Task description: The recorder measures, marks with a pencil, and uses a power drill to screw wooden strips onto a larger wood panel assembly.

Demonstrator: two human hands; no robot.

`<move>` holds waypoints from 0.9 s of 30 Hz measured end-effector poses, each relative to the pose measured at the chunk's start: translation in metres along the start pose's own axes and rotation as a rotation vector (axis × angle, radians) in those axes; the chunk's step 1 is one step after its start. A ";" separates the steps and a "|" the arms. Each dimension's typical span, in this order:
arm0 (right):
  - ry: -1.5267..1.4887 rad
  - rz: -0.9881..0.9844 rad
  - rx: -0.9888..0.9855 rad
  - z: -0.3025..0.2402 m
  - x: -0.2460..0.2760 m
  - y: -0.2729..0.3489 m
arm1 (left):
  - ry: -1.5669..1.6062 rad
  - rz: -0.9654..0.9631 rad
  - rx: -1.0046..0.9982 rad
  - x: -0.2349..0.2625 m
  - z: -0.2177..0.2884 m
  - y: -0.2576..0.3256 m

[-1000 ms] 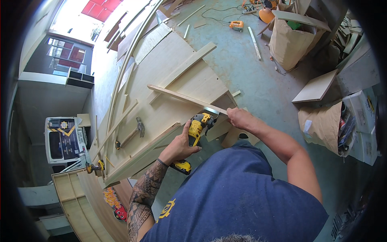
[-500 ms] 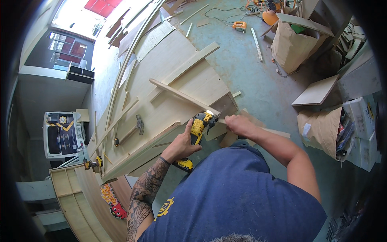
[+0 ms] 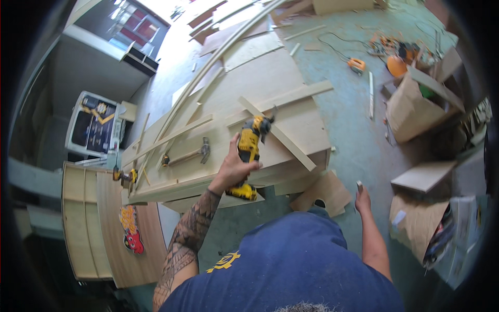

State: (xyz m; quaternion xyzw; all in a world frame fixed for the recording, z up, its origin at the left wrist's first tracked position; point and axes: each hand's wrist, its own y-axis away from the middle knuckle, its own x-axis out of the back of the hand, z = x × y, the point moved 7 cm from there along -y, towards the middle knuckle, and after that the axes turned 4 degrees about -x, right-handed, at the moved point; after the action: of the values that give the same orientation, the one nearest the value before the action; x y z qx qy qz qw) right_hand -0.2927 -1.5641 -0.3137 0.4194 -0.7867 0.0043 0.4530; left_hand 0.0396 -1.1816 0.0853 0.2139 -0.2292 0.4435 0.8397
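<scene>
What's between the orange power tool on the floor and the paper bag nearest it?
In the head view, a pale strip lies on the floor between the orange tool and the bag.

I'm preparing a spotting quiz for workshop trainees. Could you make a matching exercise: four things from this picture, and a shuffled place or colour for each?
1. Yellow-and-black power tool
2. Hammer
3. Orange tool
4. Shirt

A. Dark blue
B. On the floor
C. In the person's left hand
D. On the wooden panel

Right pairs: 1-C, 2-D, 3-B, 4-A
</scene>
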 end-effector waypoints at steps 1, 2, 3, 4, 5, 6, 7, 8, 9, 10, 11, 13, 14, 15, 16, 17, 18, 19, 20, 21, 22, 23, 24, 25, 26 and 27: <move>0.020 -0.053 -0.125 0.021 -0.008 0.002 | 0.049 0.057 0.096 0.012 -0.017 -0.016; 0.043 -0.100 -0.249 0.037 -0.015 0.003 | 0.102 0.114 0.187 0.024 -0.031 -0.032; 0.067 -0.021 -0.358 0.051 -0.016 0.010 | 0.124 0.172 0.213 0.035 -0.044 -0.050; 0.081 0.062 -0.471 0.054 -0.014 0.014 | 0.096 0.247 0.201 0.049 -0.063 -0.070; 0.078 0.068 -0.449 0.036 -0.011 0.009 | 0.037 0.293 0.237 0.063 -0.081 -0.087; -0.005 0.105 -0.284 0.003 -0.005 0.009 | -0.023 0.347 0.279 0.080 -0.099 -0.099; -0.088 0.139 -0.113 -0.036 0.003 0.014 | -0.018 0.381 0.275 0.098 -0.121 -0.110; -0.169 0.133 0.021 -0.085 0.013 0.018 | -0.158 0.453 0.296 0.119 -0.143 -0.120; -0.244 0.130 0.148 -0.137 0.026 0.023 | -0.293 0.515 0.319 0.135 -0.157 -0.130; -0.271 0.157 0.319 -0.191 0.042 0.037 | -0.275 0.525 0.314 0.139 -0.166 -0.142; -0.294 0.178 0.495 -0.245 0.057 0.052 | -0.294 0.531 0.338 0.143 -0.175 -0.151; -0.255 0.197 0.780 -0.332 0.072 0.079 | -0.226 0.488 0.403 0.137 -0.181 -0.169; -0.290 0.139 0.810 -0.362 0.065 0.086 | -0.258 0.556 0.320 0.151 -0.187 -0.165; -0.177 0.108 0.857 -0.396 0.058 0.094 | -0.448 0.668 0.197 0.171 -0.193 -0.151; -0.086 0.130 0.850 -0.408 0.041 0.088 | -0.454 0.645 0.125 0.170 -0.183 -0.156; 0.018 0.155 0.750 -0.397 0.026 0.063 | -0.231 0.556 0.078 0.138 -0.139 -0.181; 0.066 0.106 0.784 -0.413 0.003 0.066 | -0.198 0.594 0.154 0.173 -0.174 -0.156; 0.085 0.074 0.807 -0.406 -0.012 0.051 | -0.382 0.464 0.165 0.152 -0.158 -0.167; 0.112 0.122 0.806 -0.399 -0.021 0.039 | -0.510 0.346 0.159 0.152 -0.159 -0.158; 0.141 0.183 0.782 -0.389 -0.024 0.026 | -0.532 0.376 0.032 0.143 -0.153 -0.145; 0.105 0.182 0.781 -0.377 -0.016 0.016 | -0.427 0.329 0.003 0.125 -0.139 -0.134; 0.068 0.196 0.771 -0.364 0.005 0.009 | -0.336 0.357 -0.209 0.112 -0.103 -0.103; -0.010 0.164 0.853 -0.369 0.018 0.016 | -0.425 0.529 -0.531 0.120 -0.107 -0.052; -0.067 0.156 0.891 -0.364 0.036 0.016 | -0.367 0.423 -0.343 0.113 -0.101 -0.018; -0.088 0.132 0.905 -0.364 0.054 0.020 | -0.308 0.490 -0.350 0.111 -0.107 0.024; -0.116 0.072 0.937 -0.374 0.067 0.023 | -0.249 0.555 -0.359 0.110 -0.114 0.063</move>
State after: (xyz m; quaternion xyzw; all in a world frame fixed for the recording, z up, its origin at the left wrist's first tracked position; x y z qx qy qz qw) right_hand -0.0586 -1.4486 -0.0360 0.5507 -0.7381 0.3509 0.1699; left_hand 0.0642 -1.0137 0.0671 0.0450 -0.4534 0.5781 0.6769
